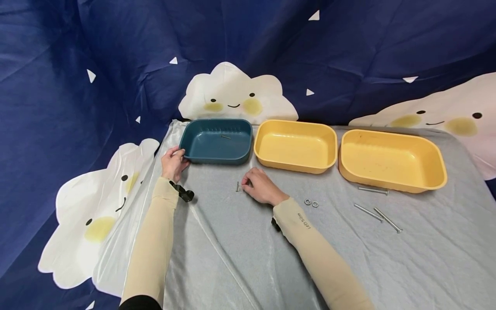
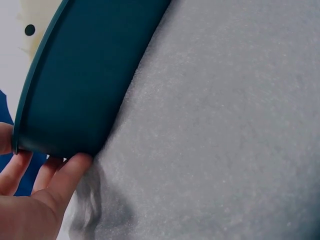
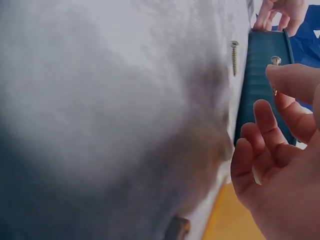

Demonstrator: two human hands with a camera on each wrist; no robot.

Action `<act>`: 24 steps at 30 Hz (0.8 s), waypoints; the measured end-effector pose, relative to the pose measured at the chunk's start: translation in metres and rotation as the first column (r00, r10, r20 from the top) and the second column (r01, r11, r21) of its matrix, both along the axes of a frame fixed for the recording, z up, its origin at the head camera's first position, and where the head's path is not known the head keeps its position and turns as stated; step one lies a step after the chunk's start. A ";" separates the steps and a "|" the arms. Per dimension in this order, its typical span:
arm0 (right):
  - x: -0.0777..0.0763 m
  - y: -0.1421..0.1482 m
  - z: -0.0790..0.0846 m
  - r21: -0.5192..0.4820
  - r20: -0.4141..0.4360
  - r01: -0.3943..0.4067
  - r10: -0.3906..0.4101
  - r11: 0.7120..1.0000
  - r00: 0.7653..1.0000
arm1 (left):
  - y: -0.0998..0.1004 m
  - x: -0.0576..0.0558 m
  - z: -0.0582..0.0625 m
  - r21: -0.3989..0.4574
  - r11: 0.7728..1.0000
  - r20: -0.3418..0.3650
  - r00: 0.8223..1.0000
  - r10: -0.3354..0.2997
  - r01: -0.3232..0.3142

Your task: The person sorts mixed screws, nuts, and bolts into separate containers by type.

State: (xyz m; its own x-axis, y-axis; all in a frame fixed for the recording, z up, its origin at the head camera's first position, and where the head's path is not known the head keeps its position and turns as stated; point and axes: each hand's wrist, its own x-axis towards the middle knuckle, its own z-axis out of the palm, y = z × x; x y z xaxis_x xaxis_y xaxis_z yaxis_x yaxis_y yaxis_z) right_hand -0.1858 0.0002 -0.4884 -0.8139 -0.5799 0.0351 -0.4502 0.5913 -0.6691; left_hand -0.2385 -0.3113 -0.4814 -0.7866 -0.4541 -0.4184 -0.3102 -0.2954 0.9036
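Observation:
My left hand [image 1: 173, 164] holds the near left corner of a dark teal plastic bin [image 1: 217, 160], thumb at the rim and fingers against the outer wall. In the left wrist view the bin's wall [image 2: 75, 85] slopes up from the cloth. One small screw [image 1: 226, 137] lies inside the bin. My right hand [image 1: 263, 186] is over the cloth in front of the bins. Between thumb and forefinger it pinches a small screw [image 3: 275, 61], whose head shows above the thumb. Another screw [image 1: 237, 187] lies on the cloth by the fingertips.
Two yellow bins [image 1: 296, 165] [image 1: 387, 183] stand in a row right of the teal one. Two nuts [image 1: 308, 202] [image 1: 315, 204] lie near the right wrist. Several long bolts, one bolt [image 1: 369, 212] among them, lie farther right on the grey cloth [image 1: 217, 224].

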 end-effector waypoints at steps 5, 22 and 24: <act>-0.003 0.001 0.006 -0.021 -0.030 -0.008 0.007 1.000 1.000 | 0.001 0.001 0.002 0.009 1.000 0.002 1.000 -0.001 0.000; -0.017 0.002 0.031 -0.093 -0.001 0.021 -0.021 0.995 1.000 | 0.001 0.002 0.003 -0.009 1.000 0.014 1.000 -0.022 0.023; -0.018 0.002 0.034 -0.101 -0.007 0.030 -0.031 0.994 0.999 | 0.001 0.002 0.003 -0.003 1.000 0.014 1.000 -0.023 0.023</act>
State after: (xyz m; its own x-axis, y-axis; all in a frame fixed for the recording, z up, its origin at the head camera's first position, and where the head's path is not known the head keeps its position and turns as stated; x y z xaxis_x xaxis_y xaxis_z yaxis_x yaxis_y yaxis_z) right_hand -0.2040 0.0021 -0.4547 -0.8306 -0.5479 0.0991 -0.4388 0.5347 -0.7222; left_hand -0.2370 -0.3105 -0.4788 -0.7909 -0.4373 -0.4281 -0.3297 -0.2850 0.9001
